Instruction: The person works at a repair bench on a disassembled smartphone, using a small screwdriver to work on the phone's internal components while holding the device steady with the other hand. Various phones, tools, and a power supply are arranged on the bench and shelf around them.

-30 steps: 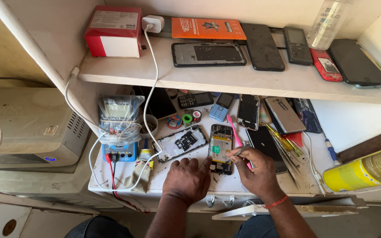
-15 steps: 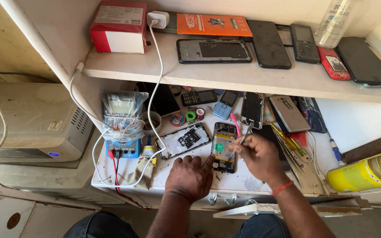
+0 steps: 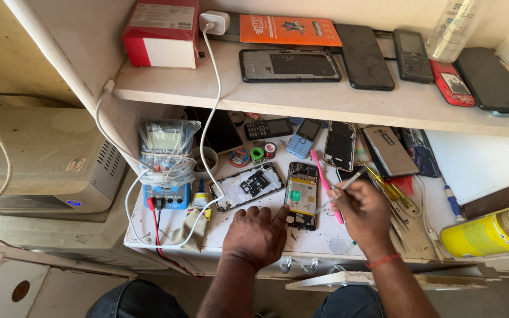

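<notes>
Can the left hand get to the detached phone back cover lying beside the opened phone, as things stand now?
Probably yes. The left hand rests on the bench at the opened phone, and the back cover lies just beyond its knuckles. Only a white cable crosses near the cover's left end; nothing lies on top.

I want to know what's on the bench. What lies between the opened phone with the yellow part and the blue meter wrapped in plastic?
In the head view, a removed phone back panel lies between the opened phone and the meter, with a white cable beside it.

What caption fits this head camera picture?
Left hand steadies an opened black smartphone while right hand pokes it with thin metal tweezers.
</notes>
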